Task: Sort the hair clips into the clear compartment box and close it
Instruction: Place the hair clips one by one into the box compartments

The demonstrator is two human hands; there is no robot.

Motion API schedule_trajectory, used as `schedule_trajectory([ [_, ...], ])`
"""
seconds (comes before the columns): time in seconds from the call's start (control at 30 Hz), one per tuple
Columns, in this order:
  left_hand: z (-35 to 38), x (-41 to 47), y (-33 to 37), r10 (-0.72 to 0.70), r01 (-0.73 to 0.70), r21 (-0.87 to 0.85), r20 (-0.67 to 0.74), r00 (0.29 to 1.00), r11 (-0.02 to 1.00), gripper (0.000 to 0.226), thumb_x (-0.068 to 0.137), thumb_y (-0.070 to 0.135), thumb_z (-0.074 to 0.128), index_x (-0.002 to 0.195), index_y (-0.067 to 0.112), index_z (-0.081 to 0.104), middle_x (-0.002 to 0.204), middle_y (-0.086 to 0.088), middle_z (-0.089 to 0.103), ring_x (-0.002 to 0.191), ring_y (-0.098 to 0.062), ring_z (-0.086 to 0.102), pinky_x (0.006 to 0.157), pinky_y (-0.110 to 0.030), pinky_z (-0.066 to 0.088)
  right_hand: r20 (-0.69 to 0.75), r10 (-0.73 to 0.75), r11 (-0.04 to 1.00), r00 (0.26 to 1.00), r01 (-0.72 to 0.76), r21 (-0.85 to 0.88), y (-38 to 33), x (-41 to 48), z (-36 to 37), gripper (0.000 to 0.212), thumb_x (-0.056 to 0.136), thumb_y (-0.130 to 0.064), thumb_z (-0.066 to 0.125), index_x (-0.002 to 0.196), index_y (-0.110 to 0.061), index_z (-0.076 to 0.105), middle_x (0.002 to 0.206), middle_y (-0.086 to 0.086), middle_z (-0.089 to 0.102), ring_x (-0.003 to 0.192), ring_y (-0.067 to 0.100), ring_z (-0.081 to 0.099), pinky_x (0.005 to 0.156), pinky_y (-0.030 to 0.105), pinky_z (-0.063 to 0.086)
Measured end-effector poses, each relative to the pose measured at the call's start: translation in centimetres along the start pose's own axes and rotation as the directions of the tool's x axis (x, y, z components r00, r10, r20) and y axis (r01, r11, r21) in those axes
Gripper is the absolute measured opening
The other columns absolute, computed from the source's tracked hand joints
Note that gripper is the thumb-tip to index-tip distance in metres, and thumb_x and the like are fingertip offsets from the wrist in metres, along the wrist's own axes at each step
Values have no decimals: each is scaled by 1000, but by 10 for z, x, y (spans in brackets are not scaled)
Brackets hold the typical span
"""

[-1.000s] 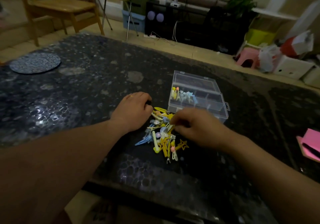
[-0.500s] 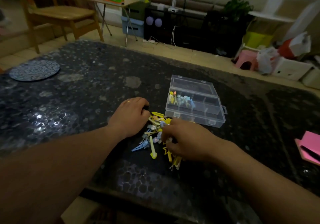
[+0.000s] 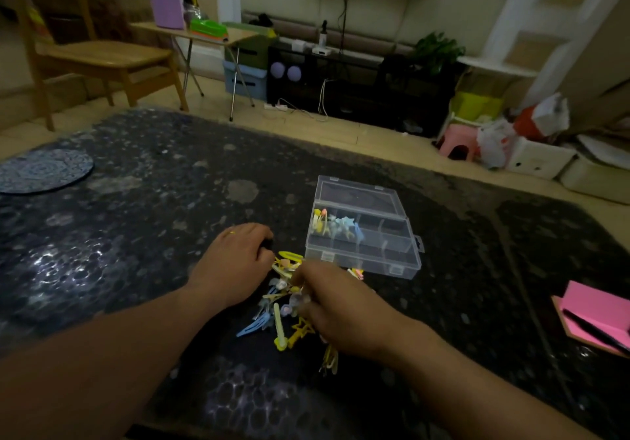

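The clear compartment box (image 3: 368, 263) is sitting open on the dark speckled worktop (image 3: 153, 221), its lid (image 3: 358, 195) lying flat behind it. A few yellow and pink clips (image 3: 319, 217) are resting in the far-left compartment, and pale blue clips (image 3: 347, 226) are lying in the one next to it; the other compartments are showing only clear plastic. The rest of the hair clips (image 3: 281, 306) are lying in a loose pile just in front of the box's left corner: yellow, blue, pink and lilac pieces, with a long yellow one and a yellow star shape at the near edge. The left hand (image 3: 235, 266), knuckles up and wearing a ring, is resting at the pile's far-left edge with fingers curled down; its grip is hidden, so whether it is pinching anything cannot be told. The right hand (image 3: 344, 313) is covering the pile's right side, blurred, with fingers bent into the clips; its grip cannot be told either. A pink clip (image 3: 356, 272) is lying between this hand and the box. A round blue mat (image 3: 44, 170) is sitting far left on the worktop, and a pink notepad (image 3: 600, 317) with a dark pen on it is lying at the right edge. A wooden chair (image 3: 99, 54) and a pink stool (image 3: 458, 141) are standing on the floor beyond.
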State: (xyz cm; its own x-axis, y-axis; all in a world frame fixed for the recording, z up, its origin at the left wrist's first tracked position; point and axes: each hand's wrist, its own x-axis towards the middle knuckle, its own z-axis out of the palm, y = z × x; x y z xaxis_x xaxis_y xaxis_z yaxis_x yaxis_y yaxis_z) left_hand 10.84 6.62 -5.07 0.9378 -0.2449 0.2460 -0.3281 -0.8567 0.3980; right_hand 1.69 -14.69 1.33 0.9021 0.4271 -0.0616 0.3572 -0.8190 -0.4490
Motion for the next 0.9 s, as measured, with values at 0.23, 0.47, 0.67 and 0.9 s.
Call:
schedule_trajectory([
  [0.23,3,0,-3,-4,4,9,-22,1000,1000,34,96,31,47,126,24,62,126,5,64,117,-15,56,109,-33,38,-327,322,918,888,-208,338,41,27,-73,17,103,-27,67,118,-33,62,102,-8,70,91,5,70,68,20,54],
  [0.47,2,-1,-2,-11,12,12,-11,1000,1000,34,98,31,46,128,26,60,130,7,62,121,-13,53,112,-31,33,-205,572,818,794,-533,216,111,94,-95,7,95,-19,80,93,-17,75,99,9,75,86,20,69,76,37,57],
  [0.67,2,-2,-1,-10,10,8,-7,1000,1000,36,96,34,42,125,25,60,128,6,62,120,-14,53,113,-34,34,-138,607,790,783,-577,207,120,111,-73,20,92,-22,84,97,-2,83,98,19,78,85,23,70,75,37,58],
  [0.9,3,-4,-2,-4,3,13,17,1000,1000,44,92,39,36,127,26,60,130,6,62,122,-15,53,115,-35,33,-311,571,820,760,-542,182,118,91,-62,38,102,-42,69,88,-9,81,76,11,74,62,23,60,61,35,50],
])
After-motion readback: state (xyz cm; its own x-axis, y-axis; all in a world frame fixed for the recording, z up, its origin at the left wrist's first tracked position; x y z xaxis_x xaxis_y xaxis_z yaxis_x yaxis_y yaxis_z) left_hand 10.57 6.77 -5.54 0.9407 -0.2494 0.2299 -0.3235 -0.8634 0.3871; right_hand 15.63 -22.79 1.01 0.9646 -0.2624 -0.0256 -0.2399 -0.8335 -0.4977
